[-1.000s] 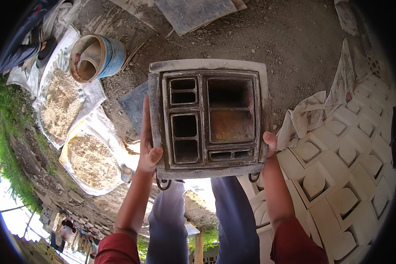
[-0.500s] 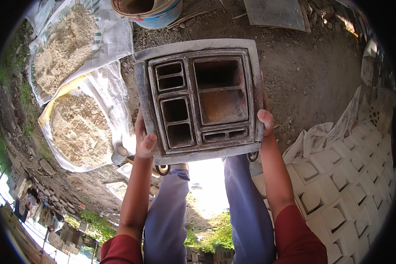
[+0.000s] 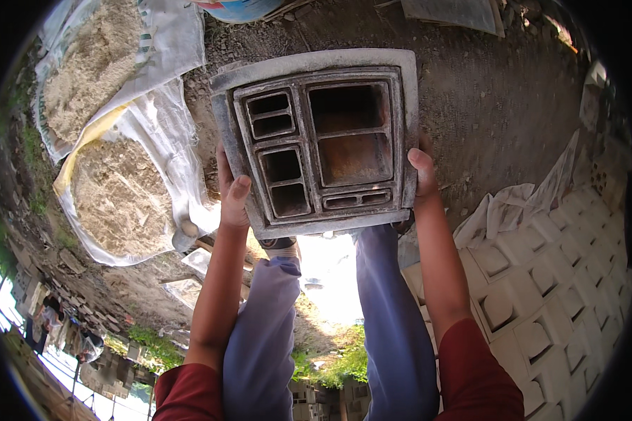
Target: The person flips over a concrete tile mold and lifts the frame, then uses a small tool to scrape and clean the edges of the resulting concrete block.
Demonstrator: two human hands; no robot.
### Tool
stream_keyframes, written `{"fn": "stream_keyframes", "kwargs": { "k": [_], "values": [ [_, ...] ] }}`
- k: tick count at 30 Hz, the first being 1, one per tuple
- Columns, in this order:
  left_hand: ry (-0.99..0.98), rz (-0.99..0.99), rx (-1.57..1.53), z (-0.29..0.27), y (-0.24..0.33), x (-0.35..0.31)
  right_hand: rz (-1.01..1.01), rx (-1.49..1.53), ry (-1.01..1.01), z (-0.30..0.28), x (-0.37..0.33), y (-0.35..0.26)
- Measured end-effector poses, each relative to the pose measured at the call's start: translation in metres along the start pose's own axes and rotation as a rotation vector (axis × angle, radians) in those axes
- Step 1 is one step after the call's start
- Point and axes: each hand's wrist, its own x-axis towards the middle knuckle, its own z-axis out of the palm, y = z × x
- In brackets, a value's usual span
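Between my two hands is a heavy-looking grey frame mould (image 3: 309,144), a squarish box divided into several rectangular openings, its inner walls stained rusty brown. My left hand (image 3: 233,193) grips its left side, thumb resting near the lower left edge. On the opposite side, my right hand (image 3: 423,172) clasps the rim with the thumb on the near face. Both sets of fingers are partly hidden behind the mould. It hangs above the dirt ground in front of my legs.
To the left lie two white sacks (image 3: 179,126) spread open with pale sandy powder (image 3: 123,196). A trowel-like tool (image 3: 187,235) lies beside them. A blue bucket (image 3: 239,8) and a flat board (image 3: 456,14) are at the far side. Rows of pale moulded blocks (image 3: 541,281) cover the right.
The mould and both hands have shifted slightly up in the picture, with the mould's near edge tilting a little. The bucket and sacks have moved toward the upper left as the view shifted.
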Motion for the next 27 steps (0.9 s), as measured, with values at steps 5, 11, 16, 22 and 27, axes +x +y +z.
{"fn": "stream_keyframes", "kwargs": {
  "k": [5, 11, 16, 22, 27],
  "values": [
    [-0.001, -0.025, -0.028, 0.018, 0.012, 0.0, 0.016, 0.07, -0.048, 0.01, 0.006, -0.015],
    [-0.034, -0.031, -0.099, 0.029, 0.007, 0.001, 0.002, 0.082, -0.049, 0.01, 0.011, -0.023],
    [-0.063, -0.118, -0.293, 0.0, -0.012, 0.007, -0.025, 0.046, -0.075, 0.011, 0.013, -0.015],
    [-0.11, -0.066, -0.322, -0.007, -0.012, 0.011, -0.01, 0.125, 0.027, 0.014, 0.004, -0.011],
    [-0.061, -0.132, -0.379, -0.015, -0.02, 0.009, -0.037, 0.003, 0.05, 0.013, 0.002, -0.01]
  ]
}}
